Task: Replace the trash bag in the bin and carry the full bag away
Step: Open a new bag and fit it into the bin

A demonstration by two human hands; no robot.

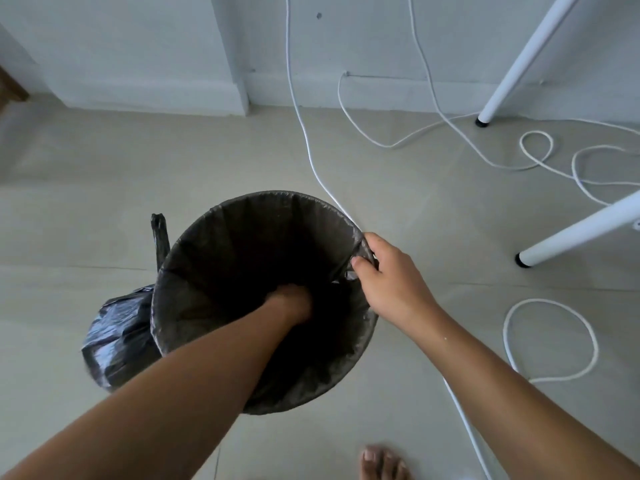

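A round bin [194,327] stands on the floor below me, lined with a thin dark bag [263,223] folded over its rim. My left hand [289,303] reaches deep inside the bin against the liner; its fingers are lost in the dark. My right hand [384,271] pinches the liner's edge at the bin's right rim. A full black trash bag [116,336], tied at the top with its knot [159,225] sticking up, sits on the floor touching the bin's left side.
White cables [304,133] trail across the tiled floor; one runs right past the bin's right side, others loop at right [550,341]. Two white table legs [512,67] [581,230] stand at right. My bare foot [382,462] is just below the bin. A wall lies ahead.
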